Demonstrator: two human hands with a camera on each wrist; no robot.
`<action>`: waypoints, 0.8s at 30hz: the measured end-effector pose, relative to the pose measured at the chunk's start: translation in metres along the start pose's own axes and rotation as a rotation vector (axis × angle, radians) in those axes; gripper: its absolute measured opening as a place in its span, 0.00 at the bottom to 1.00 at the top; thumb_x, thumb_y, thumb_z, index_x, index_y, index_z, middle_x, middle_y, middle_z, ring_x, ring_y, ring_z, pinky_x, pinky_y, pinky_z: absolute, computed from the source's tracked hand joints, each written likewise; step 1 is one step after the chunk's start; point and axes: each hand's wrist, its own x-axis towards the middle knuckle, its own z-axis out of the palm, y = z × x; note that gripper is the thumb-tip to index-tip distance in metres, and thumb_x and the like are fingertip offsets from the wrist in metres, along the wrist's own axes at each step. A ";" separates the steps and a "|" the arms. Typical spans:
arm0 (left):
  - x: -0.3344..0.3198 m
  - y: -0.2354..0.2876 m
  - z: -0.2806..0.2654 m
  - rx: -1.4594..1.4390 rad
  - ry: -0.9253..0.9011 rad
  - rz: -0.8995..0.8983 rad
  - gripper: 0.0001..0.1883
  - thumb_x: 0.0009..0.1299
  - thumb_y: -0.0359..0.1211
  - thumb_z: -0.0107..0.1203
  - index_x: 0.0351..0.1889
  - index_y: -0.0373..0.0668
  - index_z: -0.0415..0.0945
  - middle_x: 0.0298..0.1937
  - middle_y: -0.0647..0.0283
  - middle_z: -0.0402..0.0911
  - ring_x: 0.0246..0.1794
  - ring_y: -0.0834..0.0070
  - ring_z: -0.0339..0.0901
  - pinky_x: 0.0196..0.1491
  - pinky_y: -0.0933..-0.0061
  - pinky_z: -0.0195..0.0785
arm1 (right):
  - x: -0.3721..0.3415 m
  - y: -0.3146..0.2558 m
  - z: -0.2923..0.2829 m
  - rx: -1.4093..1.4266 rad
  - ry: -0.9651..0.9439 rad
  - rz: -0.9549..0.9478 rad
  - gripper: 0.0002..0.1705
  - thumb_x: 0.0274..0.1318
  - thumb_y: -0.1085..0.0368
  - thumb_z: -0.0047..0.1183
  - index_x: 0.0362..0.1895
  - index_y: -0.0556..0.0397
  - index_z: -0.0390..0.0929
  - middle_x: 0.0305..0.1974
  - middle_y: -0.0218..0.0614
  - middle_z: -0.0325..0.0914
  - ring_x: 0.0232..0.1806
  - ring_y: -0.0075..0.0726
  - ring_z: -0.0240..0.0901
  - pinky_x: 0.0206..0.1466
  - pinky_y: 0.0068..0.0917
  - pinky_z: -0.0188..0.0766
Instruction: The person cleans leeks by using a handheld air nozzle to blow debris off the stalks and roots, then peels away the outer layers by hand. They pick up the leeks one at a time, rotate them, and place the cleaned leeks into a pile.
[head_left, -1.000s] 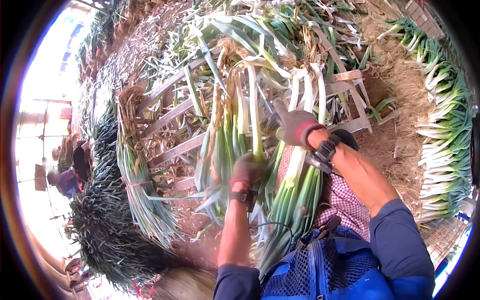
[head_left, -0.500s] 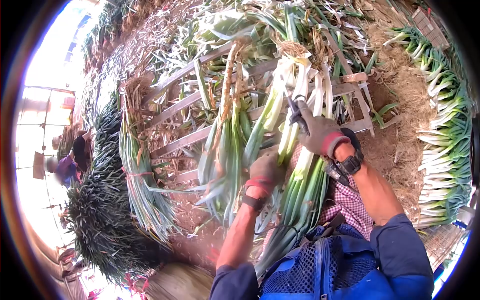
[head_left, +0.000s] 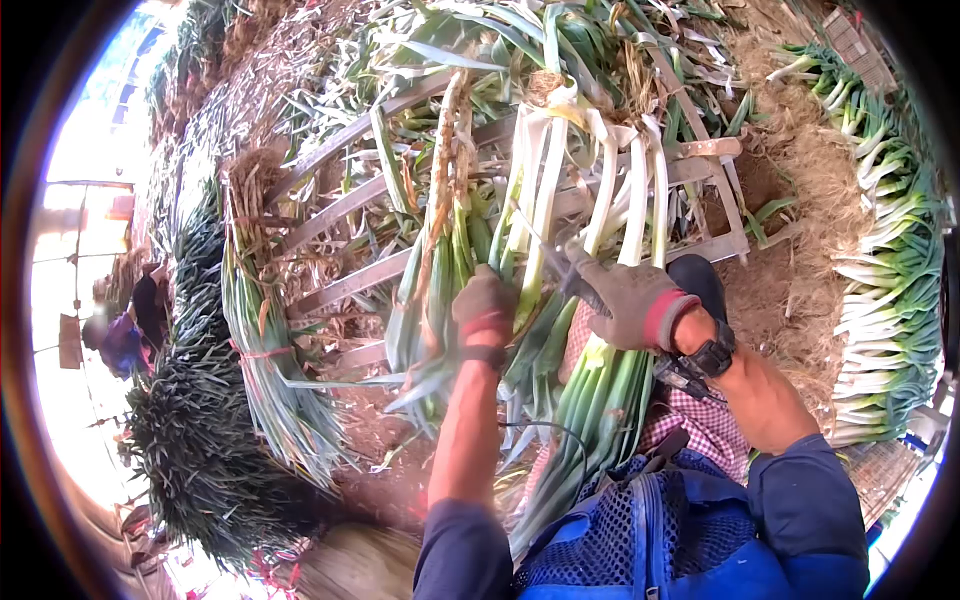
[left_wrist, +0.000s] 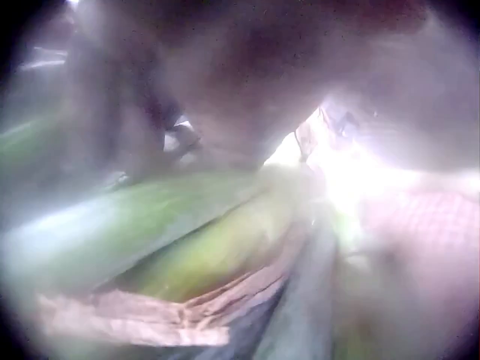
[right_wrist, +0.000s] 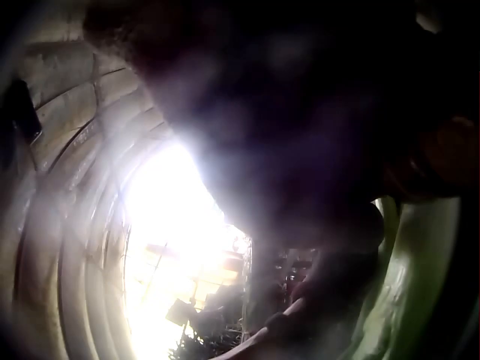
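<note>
My gloved left hand (head_left: 485, 305) grips leeks (head_left: 462, 235) with brown dried outer leaves, at the middle of the head view. In the left wrist view, green stalks (left_wrist: 150, 217) and a strip of dry leaf (left_wrist: 135, 319) lie under the blurred glove. To its right, my gloved right hand (head_left: 640, 300) holds a thin-bladed knife (head_left: 540, 238), the blade slanting up toward the left. Below that hand, cleaned leeks (head_left: 600, 390) lie across my lap, their white shanks (head_left: 636, 205) pointing away from me. The right wrist view is mostly dark glove.
A slatted wooden rack (head_left: 350, 285) stands in front, littered with stripped leaves (head_left: 440, 40). A tied leek bundle (head_left: 265, 340) leans at left beside a dark green heap (head_left: 200, 470). Cleaned leeks (head_left: 880, 290) line the right side. Another person (head_left: 125, 335) is at far left.
My left hand moved right toward the lap with a pale leek, then back left onto leeks with dried leaves. My right hand, still holding the knife, swung right, then dropped lower.
</note>
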 end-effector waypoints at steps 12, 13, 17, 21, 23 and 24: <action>0.120 0.034 -0.198 -1.154 -0.095 -0.040 0.15 0.78 0.44 0.65 0.35 0.44 0.82 0.28 0.66 0.81 0.25 0.78 0.76 0.31 0.78 0.69 | -0.012 0.007 0.004 0.015 0.037 -0.032 0.57 0.61 0.54 0.57 0.88 0.52 0.41 0.50 0.61 0.85 0.51 0.69 0.84 0.59 0.58 0.78; 0.161 0.042 -0.219 -1.669 -0.204 -0.072 0.16 0.78 0.44 0.66 0.38 0.41 0.81 0.31 0.62 0.84 0.28 0.74 0.80 0.35 0.77 0.75 | -0.009 0.009 0.009 0.002 0.076 -0.059 0.57 0.61 0.54 0.57 0.88 0.52 0.40 0.51 0.61 0.85 0.52 0.68 0.84 0.59 0.58 0.78; 0.128 0.080 -0.274 -1.676 0.146 0.294 0.27 0.75 0.41 0.68 0.64 0.32 0.77 0.48 0.54 0.86 0.48 0.64 0.85 0.56 0.62 0.83 | -0.012 0.007 0.001 0.047 0.070 -0.025 0.58 0.61 0.54 0.58 0.88 0.50 0.40 0.50 0.62 0.85 0.51 0.68 0.85 0.59 0.57 0.79; 0.095 0.030 -0.186 -0.994 0.228 0.123 0.24 0.69 0.40 0.61 0.57 0.33 0.85 0.41 0.61 0.87 0.41 0.70 0.83 0.45 0.67 0.79 | -0.014 0.002 0.000 0.024 0.043 -0.005 0.58 0.61 0.53 0.58 0.88 0.51 0.40 0.49 0.62 0.85 0.50 0.68 0.85 0.58 0.58 0.78; 0.125 -0.048 -0.102 -0.637 0.038 -0.064 0.18 0.70 0.37 0.59 0.50 0.33 0.84 0.36 0.59 0.86 0.32 0.73 0.79 0.38 0.67 0.75 | -0.014 0.002 0.006 0.026 0.036 -0.002 0.58 0.61 0.53 0.58 0.88 0.51 0.41 0.49 0.62 0.85 0.50 0.68 0.84 0.58 0.58 0.78; 0.124 -0.080 -0.066 -0.610 -0.011 -0.167 0.17 0.72 0.40 0.59 0.49 0.36 0.84 0.38 0.57 0.87 0.32 0.69 0.81 0.40 0.63 0.77 | -0.010 0.008 0.019 0.023 0.082 -0.073 0.58 0.60 0.54 0.59 0.88 0.49 0.41 0.47 0.61 0.85 0.48 0.67 0.84 0.56 0.57 0.78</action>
